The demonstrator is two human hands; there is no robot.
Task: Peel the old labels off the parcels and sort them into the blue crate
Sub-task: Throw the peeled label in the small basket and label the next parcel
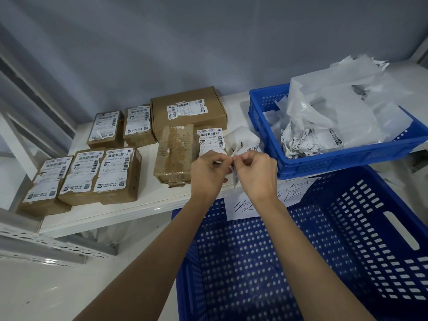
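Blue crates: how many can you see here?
2. A small blue crate sits on the white shelf at right, heaped with peeled paper. A large blue crate, empty, stands below it, nearest the camera.

A plain grey-blue wall (185, 42) is seen behind a white shelf board (148, 198), which is lit evenly and softly from above. The board is carried on a pale metal frame, and a slotted angle rail (58, 249) is seen below its front edge at the left. Slanting white frame members (27, 93) are seen at the far left. A pale floor (69, 293) is seen beneath.
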